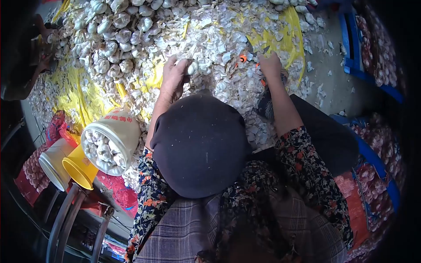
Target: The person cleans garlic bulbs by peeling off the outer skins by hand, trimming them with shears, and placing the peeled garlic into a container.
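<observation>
Left hand (175, 72) curled partway, garlic bulb (192, 67) pinched at fingertips over litter of garlic skins (215, 37). Right hand (270, 65) closed round what looks like shears (250, 45), blades apart, well clear of bulb. Progress, my guess: decent batch done, white bucket (133, 131) nearly full of stemless bulbs (104, 152). Lots left though, big garlic heap (109, 50) beyond left hand. Can't tell if held one's trimmed.

White garlic bulb (192, 67), upper centre; plain dark cap (201, 147), centre; black sleeve (307, 158) with orange-red flowers, lower right; yellow bucket (81, 166), lower left; greyish plaid cloth (180, 228), bottom.
</observation>
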Motion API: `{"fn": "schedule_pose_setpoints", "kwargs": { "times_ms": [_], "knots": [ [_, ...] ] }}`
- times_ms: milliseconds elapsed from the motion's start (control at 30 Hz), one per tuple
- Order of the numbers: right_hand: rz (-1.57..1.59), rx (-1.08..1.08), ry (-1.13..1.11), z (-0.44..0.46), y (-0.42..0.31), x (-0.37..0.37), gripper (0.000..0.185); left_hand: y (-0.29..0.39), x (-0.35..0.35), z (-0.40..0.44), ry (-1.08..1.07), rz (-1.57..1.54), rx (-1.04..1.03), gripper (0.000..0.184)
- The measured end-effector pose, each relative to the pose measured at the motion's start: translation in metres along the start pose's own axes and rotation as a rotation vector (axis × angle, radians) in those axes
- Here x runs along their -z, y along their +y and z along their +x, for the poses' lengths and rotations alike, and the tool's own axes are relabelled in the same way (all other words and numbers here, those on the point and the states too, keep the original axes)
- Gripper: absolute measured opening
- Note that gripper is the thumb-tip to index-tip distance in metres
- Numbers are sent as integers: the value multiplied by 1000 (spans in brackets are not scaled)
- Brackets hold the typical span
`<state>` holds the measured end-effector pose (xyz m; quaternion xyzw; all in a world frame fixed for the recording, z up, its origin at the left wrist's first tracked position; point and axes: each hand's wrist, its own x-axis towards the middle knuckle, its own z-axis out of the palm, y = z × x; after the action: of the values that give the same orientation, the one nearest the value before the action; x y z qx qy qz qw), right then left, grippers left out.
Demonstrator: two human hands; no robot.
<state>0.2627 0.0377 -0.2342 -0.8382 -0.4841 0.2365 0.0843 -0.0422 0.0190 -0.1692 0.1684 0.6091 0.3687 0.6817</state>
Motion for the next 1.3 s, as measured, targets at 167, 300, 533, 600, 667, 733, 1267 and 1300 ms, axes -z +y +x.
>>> {"fn": "schedule_pose_setpoints", "kwargs": {
  "times_ms": [167, 300, 533, 600, 667, 733, 1267, 1300],
  "knots": [
    [-137, -290, -118, -19, -4, -50, 105, -15, -7, 1, -90, -19, 25, 19],
    [-238, -425, -159, -29, -30, -68, 111, -9, -17, 1, -19, -8, -7, 22],
    [-161, -409, -105, -29, 0, -58, 102, -8, -19, 4, -29, -42, -94, 19],
    [51, -298, -45, -32, 21, -61, 90, -7, -21, 2, -28, -62, -122, 19],
    [120, -291, -40, -40, 25, -53, 72, -6, -19, 1, -57, 22, -135, 16],
    [132, 14, -240, -62, 0, -24, 60, -4, -21, -2, -75, -26, -101, 15],
    [218, 467, -517, -101, -72, 19, 38, 7, -19, -5, -39, 21, -227, 15],
    [329, 424, -456, -100, -68, 18, 36, 6, -17, -4, -93, -17, -230, 23]
  ]
}}
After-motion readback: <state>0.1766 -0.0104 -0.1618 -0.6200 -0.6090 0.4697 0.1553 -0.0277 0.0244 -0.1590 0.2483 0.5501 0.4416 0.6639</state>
